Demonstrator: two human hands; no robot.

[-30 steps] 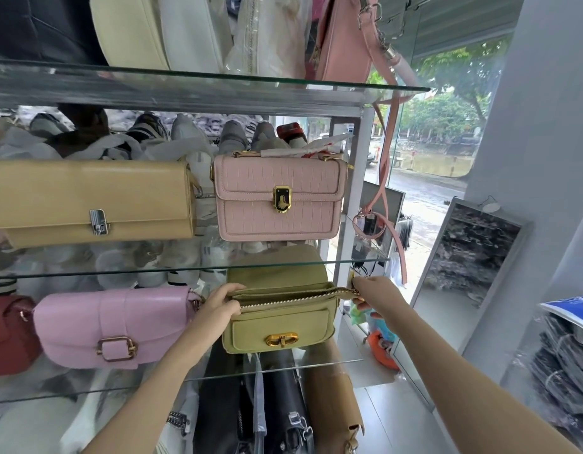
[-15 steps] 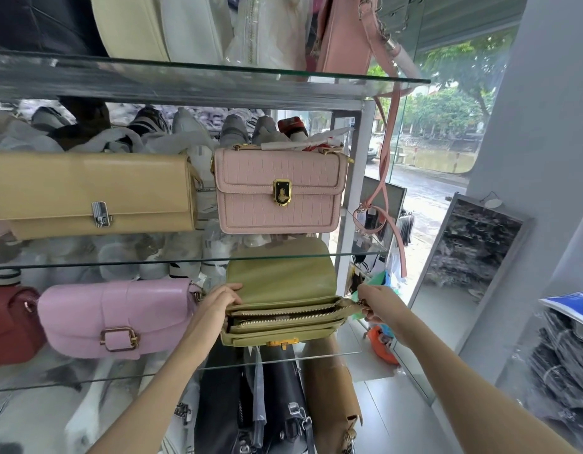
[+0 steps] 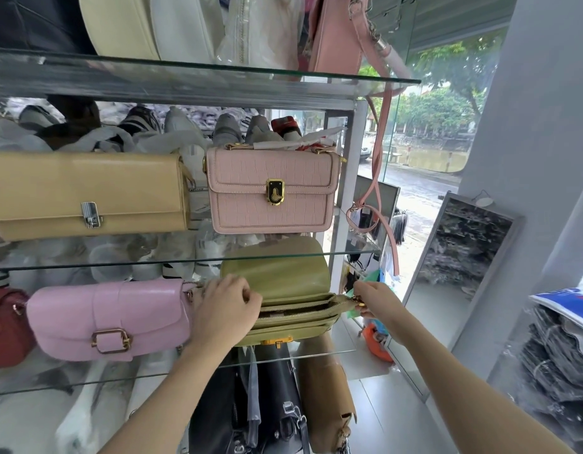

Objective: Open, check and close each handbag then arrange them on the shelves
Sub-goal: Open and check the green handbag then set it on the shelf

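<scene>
While unzipped, green handbag in left hand's grip, right hand pinching zipper pull, contents unclear.

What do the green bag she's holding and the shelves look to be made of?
The green bag looks like smooth leather or faux leather with a soft sheen; which one, the view cannot settle. Its zip and clasp look like gold-toned metal. The shelves appear to be clear glass: see-through, with greenish edges.
</scene>
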